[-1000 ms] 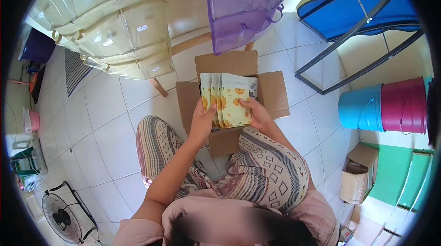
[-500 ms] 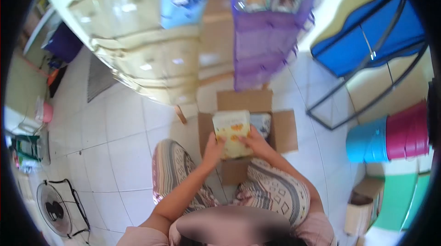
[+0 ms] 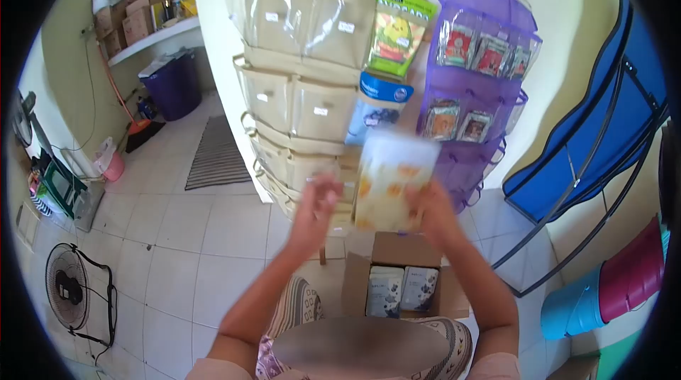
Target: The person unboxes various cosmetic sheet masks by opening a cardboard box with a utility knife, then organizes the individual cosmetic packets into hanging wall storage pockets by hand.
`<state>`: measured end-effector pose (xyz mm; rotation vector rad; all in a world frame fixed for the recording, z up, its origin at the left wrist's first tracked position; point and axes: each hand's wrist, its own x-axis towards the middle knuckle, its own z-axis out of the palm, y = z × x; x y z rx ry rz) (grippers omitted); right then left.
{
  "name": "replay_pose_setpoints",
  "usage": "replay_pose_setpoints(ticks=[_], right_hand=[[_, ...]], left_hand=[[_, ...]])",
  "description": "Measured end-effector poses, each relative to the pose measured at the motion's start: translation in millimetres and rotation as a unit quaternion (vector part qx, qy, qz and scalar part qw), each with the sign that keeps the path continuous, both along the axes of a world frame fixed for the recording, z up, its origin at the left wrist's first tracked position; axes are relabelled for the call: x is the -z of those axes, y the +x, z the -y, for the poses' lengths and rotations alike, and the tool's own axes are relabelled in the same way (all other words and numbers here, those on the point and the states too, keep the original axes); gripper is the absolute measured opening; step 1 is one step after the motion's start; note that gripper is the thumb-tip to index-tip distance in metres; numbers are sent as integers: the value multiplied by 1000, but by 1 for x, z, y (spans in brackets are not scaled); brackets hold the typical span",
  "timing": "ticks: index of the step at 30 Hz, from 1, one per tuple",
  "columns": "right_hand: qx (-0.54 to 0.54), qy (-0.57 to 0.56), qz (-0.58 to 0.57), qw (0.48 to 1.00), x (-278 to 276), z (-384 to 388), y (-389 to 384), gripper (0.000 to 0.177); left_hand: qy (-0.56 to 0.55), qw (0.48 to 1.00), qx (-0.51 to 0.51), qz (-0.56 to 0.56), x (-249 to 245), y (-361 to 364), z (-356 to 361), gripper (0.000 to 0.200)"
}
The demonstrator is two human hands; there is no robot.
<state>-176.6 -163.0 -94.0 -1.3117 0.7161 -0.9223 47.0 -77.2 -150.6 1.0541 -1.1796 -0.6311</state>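
The right hand [image 3: 438, 218] pinched the flat, yellow, flower-printed packets [image 3: 391, 180] at their four o'clock, best held square, while the empty left hand [image 3: 315, 208] hung half-open at eight.

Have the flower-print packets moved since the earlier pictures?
Yes. Against the cardboard box, the flower-print packets in the right hand have gone away from the person: earlier over the box, now beyond it, toward the beige organizer.
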Motion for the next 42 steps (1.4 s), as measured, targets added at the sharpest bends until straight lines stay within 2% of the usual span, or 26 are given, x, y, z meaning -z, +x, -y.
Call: replay_pose_setpoints(ticks=[2, 4, 5, 6, 7, 9, 11, 12, 15, 18, 19, 22, 23, 26, 29, 32, 35, 38, 39, 42], right_hand=[[-3, -75, 171, 982, -64, 24, 20, 43], [13, -219, 239, 946, -122, 50, 40, 44], [78, -344, 159, 922, -148, 70, 50, 42], [162, -452, 82, 873, -173, 89, 59, 41], [264, -570, -53, 777, -193, 114, 68, 38], [144, -459, 159, 862, -230, 121, 100, 39], [17, -317, 364, 876, -258, 128, 134, 42], [-52, -236, 455, 857, -266, 132, 147, 45], [-117, -250, 456, 846, -269, 146, 175, 51], [-94, -267, 322, 903, -252, 153, 180, 49], [-64, -306, 308, 899, -247, 154, 178, 49], [-82, -281, 259, 920, -248, 159, 151, 45], [-35, -288, 217, 932, -249, 157, 148, 44], [52, -330, 42, 942, -262, 146, 138, 53], [36, -375, -16, 926, -267, 161, 133, 52], [62, -392, 10, 918, -267, 172, 137, 51], [61, -390, -20, 919, -270, 175, 144, 50], [9, -412, -138, 901, -268, 147, 145, 50], [-51, -416, -165, 893, -266, 162, 150, 53], [-66, -338, -102, 933, -279, 136, 149, 54]], left_hand=[[-141, 971, -116, 154, -76, 39, 13, 27], [-217, 906, -226, 285, -153, 68, 26, 25], [-239, 863, -269, 354, -187, 81, 37, 29], [-258, 813, -311, 419, -216, 91, 49, 33], [-281, 766, -324, 480, -238, 99, 64, 35], [-320, 656, -345, 590, -268, 111, 91, 41], [-246, 656, -311, 642, -276, 117, 108, 43], [-208, 653, -294, 666, -280, 119, 112, 45], [-116, 674, -276, 675, -296, 112, 101, 40], [-100, 709, -248, 652, -301, 117, 98, 33], [-105, 722, -240, 640, -302, 120, 99, 31], [-119, 720, -255, 634, -304, 126, 99, 27], [-131, 720, -254, 632, -304, 127, 99, 28], [-120, 676, -296, 664, -306, 122, 95, 30], [-156, 656, -319, 666, -303, 123, 99, 30], [-135, 670, -312, 659, -305, 121, 98, 29], [-132, 694, -301, 641, -304, 124, 106, 24], [-127, 724, -259, 627, -305, 126, 111, 19], [-124, 734, -253, 618, -305, 127, 114, 17], [-137, 752, -238, 599, -304, 137, 117, 15]])
